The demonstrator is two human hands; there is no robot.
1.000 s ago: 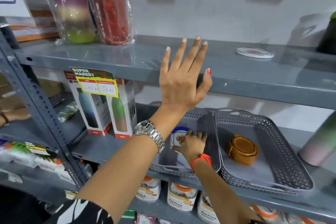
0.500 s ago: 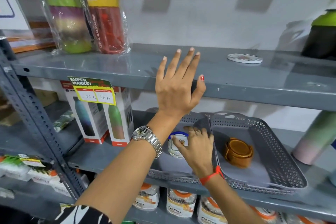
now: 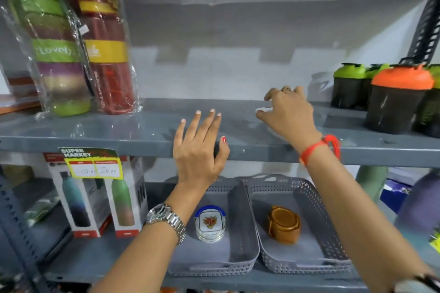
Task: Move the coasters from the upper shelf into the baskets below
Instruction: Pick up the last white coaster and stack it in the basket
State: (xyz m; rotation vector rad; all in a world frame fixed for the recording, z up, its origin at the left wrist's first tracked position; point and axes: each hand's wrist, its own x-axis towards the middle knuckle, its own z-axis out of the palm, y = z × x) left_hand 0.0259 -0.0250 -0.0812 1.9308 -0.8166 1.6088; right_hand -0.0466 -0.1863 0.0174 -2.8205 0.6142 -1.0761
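Right hand over shelf coaster.

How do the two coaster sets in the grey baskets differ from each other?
The white floral coaster set has a blue handle and looks glassy; the brown coaster set is plain brown and opaque. The floral set sits in the left basket, the brown set in the right basket. Both are small stacks resting on the basket floors.

Upper left: 2 wrapped bottles
Upper right: shaker bottles
Lower left: 2 boxed bottles, price tag
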